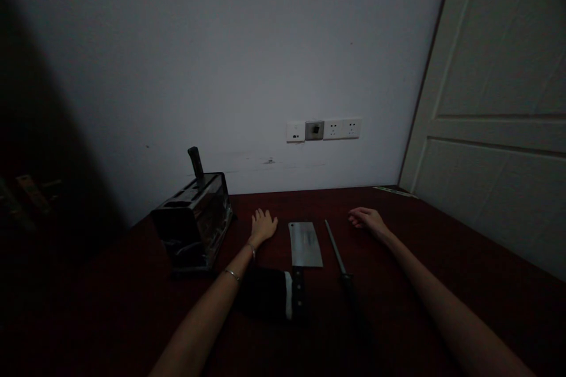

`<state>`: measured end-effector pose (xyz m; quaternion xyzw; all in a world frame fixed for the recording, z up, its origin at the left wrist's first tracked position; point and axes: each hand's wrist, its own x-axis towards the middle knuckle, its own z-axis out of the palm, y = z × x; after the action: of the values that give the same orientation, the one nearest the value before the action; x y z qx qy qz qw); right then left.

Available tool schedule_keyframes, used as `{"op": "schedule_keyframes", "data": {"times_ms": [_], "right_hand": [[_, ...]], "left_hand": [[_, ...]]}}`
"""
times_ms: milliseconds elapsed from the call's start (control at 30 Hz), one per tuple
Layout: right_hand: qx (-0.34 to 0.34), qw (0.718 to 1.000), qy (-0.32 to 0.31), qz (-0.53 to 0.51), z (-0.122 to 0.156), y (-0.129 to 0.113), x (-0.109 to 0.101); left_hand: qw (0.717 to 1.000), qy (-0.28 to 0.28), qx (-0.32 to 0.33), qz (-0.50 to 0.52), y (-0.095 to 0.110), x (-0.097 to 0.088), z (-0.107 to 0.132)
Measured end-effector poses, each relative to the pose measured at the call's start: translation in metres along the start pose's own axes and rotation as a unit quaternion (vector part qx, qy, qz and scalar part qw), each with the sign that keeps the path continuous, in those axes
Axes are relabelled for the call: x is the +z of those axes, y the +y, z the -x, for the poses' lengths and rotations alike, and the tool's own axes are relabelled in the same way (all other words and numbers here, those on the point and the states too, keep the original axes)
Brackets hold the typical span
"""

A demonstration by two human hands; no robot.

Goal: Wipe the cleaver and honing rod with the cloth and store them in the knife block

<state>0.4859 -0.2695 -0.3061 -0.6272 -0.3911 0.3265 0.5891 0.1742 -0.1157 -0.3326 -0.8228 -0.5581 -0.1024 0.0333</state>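
Note:
My left hand [263, 226] lies palm down on the dark red table, fingers spread, between the knife block and the cleaver. My right hand [368, 220] rests on the table right of the sharpening steel, fingers loosely bent and holding nothing I can see. The cleaver [305, 244] lies flat, blade away from me, its black riveted handle towards me. Beside it, the sharpening steel [335, 246] points away, its dark handle fading into shadow. A black item with a white edge [289, 294] lies left of the cleaver handle, partly behind my left forearm; its kind is unclear.
A knife block [210, 221] stands on the left with one black-handled tool [195, 162] upright in it. Behind the table [274, 203] rises a pale wall with sockets [342, 128]. A white panelled door [495, 159] borders the right side. The light is dim.

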Motion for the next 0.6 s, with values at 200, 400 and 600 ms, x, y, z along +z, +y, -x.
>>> {"op": "schedule_keyframes", "data": {"times_ms": [200,400,600], "right_hand": [[0.009,0.999,-0.006,-0.043,0.014,-0.044,0.004],[-0.001,0.999,-0.051,0.015,0.063,-0.084,0.049],[0.027,0.967,-0.112,0.228,0.138,-0.063,0.11]], "left_hand": [[1.0,0.006,0.003,0.001,-0.001,-0.001,0.001],[1.0,0.019,0.006,0.006,-0.002,-0.001,0.0],[1.0,0.026,0.01,0.012,-0.003,0.0,0.001]]}}
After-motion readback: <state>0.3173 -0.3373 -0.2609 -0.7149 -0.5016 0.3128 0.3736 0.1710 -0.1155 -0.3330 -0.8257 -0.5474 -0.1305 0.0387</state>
